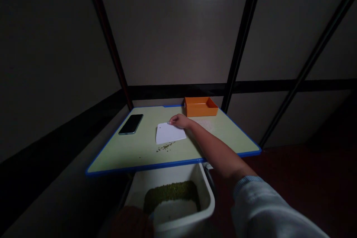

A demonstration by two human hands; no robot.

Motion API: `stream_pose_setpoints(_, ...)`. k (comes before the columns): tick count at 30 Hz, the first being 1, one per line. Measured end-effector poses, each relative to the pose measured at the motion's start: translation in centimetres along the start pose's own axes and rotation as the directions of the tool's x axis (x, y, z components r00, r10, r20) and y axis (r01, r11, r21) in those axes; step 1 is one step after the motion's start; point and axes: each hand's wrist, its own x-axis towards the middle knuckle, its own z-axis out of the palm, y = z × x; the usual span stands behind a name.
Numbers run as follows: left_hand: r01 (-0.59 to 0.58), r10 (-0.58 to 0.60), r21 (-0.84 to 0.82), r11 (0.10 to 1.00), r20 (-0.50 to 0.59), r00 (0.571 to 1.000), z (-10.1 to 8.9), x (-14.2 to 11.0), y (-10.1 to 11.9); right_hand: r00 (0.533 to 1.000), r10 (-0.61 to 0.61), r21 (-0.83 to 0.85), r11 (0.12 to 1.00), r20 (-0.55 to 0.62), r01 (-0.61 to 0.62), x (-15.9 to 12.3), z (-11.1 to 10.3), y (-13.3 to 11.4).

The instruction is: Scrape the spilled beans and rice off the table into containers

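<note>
Across the upper half of the frame: grey wall panels (173,37), dim light. Mid-frame: table (231,135), pale green top, blue edging. Bottom centre: white bin (167,174) just below the table's near edge in frame, green granular stuff (173,192) banked along its far side. Lower left of the bin: dark reddish shape, probably the left hand (132,223); too dark to tell if it's closed on anything. Upper right of the table: orange tray (202,111). Frame centre: white card (169,134), broad face up; can't tell if its near edge touches the table. Table's left side: phone (131,124), dark screen up, well apart from the card. Right hand (180,121) comes in from lower right, fingertips pinched on the card's far edge; hands well apart. Card sits below and left of the right hand in frame, well above the left one. Smallest: brown bits (164,147), scattered just off the card's near edge. My read: step in hand is working the card next to those bits. Next move would call for a steady pinch and a low, flat edge, else bits scatter or slip underneath.
</note>
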Motion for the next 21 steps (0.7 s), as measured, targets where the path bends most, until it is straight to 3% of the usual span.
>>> stream_pose_setpoints(8,0.097,-0.095,0.08,0.992,-0.022,0.995,-0.5,0.9,1.7,0.994,0.059,0.235,0.971,-0.093,-0.036,-1.3,-1.3,0.4)
stream_pose_setpoints(13,0.062,-0.056,0.114,0.992,-0.061,0.997,-1.3,2.0,2.3,0.982,0.071,0.288,0.958,-0.174,-0.019,-1.9,-1.4,-1.1)
stream_pose_setpoints(16,0.083,-0.073,0.109,0.991,-0.096,0.993,-1.4,2.2,2.6,0.969,0.067,0.242,0.97,-0.236,-0.008,-3.1,-0.4,-3.0)
stream_pose_setpoints(21,0.115,-0.104,0.101,0.988,-0.109,0.989,-1.4,2.4,2.8,0.964,-0.127,-0.084,0.99,-0.232,0.11,-6.8,2.6,-5.1)
